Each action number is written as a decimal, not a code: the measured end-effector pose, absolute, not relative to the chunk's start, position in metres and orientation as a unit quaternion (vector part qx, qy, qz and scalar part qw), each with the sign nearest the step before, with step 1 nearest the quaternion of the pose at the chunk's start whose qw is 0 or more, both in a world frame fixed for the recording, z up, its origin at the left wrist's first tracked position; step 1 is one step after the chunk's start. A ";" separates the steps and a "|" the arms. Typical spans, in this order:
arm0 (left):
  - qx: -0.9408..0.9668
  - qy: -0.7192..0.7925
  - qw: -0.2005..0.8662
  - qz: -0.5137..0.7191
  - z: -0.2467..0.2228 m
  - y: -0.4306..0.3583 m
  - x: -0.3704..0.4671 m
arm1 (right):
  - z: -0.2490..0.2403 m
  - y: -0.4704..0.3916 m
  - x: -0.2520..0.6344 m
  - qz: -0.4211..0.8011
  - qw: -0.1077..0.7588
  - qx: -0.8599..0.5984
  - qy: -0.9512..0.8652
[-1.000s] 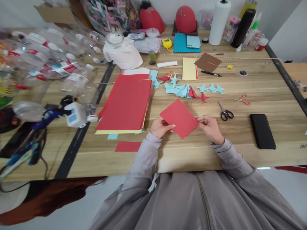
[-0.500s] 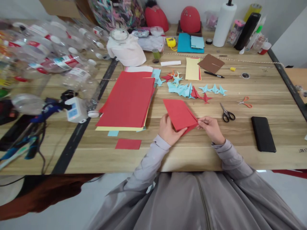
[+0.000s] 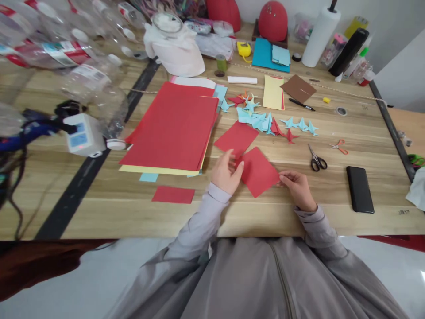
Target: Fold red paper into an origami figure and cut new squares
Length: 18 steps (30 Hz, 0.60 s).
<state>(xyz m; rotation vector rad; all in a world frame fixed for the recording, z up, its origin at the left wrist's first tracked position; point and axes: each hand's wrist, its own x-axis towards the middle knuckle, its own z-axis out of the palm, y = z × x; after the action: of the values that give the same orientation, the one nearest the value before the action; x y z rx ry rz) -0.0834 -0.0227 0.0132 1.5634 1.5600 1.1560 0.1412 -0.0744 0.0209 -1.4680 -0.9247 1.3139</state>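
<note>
A red paper square (image 3: 259, 173) lies turned cornerwise in front of me. My right hand (image 3: 298, 188) pinches its right corner between thumb and fingers. My left hand (image 3: 226, 173) is open at the opposite corner, thumb and fingers apart; whether it touches the paper I cannot tell. Just beyond that hand rests another red paper piece (image 3: 237, 138), partly covered at its near end. Folded paper cranes in blue (image 3: 262, 122) and red (image 3: 290, 136) sit in a row farther back.
A stack of large red sheets (image 3: 172, 128) is on the left, a red strip (image 3: 173, 194) nearer me. Black scissors (image 3: 317, 159), orange scissors (image 3: 339, 146) and a black phone (image 3: 360, 189) lie to the right. Plastic bottles (image 3: 86, 79) crowd the far left.
The red paper has come apart into two: one piece now lies farther back, and the square stays in my right hand. My left hand has loosened its grip. The view has shifted slightly.
</note>
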 end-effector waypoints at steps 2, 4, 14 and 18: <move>0.671 0.577 0.232 0.405 0.013 -0.010 -0.093 | 0.023 -0.080 0.143 0.522 0.471 -0.602 -0.377; 0.752 0.533 0.197 0.334 0.008 0.003 -0.099 | 0.024 -0.087 0.145 0.511 0.479 -0.608 -0.374; 0.723 0.557 0.271 0.306 0.017 -0.042 -0.109 | 0.028 -0.115 0.140 0.455 0.578 -0.621 -0.270; 0.446 0.519 0.636 0.356 0.035 -0.074 -0.081 | 0.036 -0.117 0.132 0.430 0.619 -0.606 -0.253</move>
<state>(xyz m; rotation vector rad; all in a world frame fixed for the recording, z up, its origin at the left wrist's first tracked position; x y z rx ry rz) -0.0807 -0.0745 0.0350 1.0190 1.1852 0.8142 0.1322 -0.1169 0.0358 -1.3948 -0.5825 0.9891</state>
